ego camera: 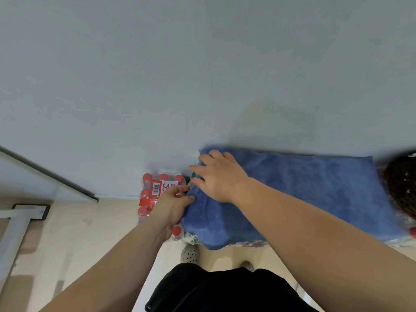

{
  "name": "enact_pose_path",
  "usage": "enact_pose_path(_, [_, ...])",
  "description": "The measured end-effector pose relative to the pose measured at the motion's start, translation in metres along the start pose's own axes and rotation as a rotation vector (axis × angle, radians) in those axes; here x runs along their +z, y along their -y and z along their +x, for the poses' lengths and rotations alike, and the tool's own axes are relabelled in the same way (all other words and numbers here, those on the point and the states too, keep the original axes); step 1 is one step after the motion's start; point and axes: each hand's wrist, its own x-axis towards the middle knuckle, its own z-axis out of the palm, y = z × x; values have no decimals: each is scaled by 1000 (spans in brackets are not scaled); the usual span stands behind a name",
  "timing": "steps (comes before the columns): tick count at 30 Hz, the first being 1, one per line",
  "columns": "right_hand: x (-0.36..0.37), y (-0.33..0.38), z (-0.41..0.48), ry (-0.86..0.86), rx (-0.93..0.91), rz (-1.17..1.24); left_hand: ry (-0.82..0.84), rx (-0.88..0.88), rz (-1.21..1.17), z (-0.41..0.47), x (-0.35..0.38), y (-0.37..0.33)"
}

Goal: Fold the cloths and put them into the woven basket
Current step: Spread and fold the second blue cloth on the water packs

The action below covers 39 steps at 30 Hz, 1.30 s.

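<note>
Nearest the lens, black shorts (225,289), with two pale perforated clogs (189,254) below on the beige floor (90,233). Left hand (171,204) pinching the near-left edge of the blue cloth (304,194), thumb and fingers closed on the fabric. Right hand (219,176) flat and spread, palm down on the cloth's far-left corner, pressing rather than grasping. Cloth spread over shrink-wrapped packs of red-capped bottles (155,192) against the grey wall (202,64). Dark woven basket (403,188) just beside the cloth's right end, partly cut off and blurred.
</note>
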Motion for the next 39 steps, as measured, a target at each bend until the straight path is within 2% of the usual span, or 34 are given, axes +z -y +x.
enact_pose_path(5, [7, 3, 1, 34, 26, -131, 6, -39, 71, -3, -7, 18])
enact_pose_path(8, [8, 8, 4, 20, -36, -263, 43, 9, 47, -7, -7, 21])
enact_pose_path(11, [-2, 17, 15, 16, -91, -296, 73, 78, 55, -12, -7, 19])
enact_pose_path(17, [-14, 24, 34, 174, 0, -348, 151, 130, 43, -19, -8, 17])
enact_pose_path(21, [-13, 20, 34, 279, -66, -362, 157, 121, 95, -19, -10, 24])
enact_pose_path(24, [-14, 18, 33, 239, -80, -363, 164, 124, 127, -21, -9, 27])
enact_pose_path(28, [-8, 17, 32, 62, -65, -317, 199, 113, 136, -21, -7, 25])
enact_pose_path(30, [-4, 14, 27, -50, -4, -196, 218, 111, 163, -19, -7, 24])
enact_pose_path(33, [-9, 6, 8, -158, 177, 260, 210, 112, 262, -16, -7, 24])
enact_pose_path(36, [-9, 1, -5, -273, 431, 607, 204, 135, 358, -13, -5, 24])
enact_pose_path(39, [0, -7, -10, -339, 637, 813, 200, 172, 459, -11, -3, 22])
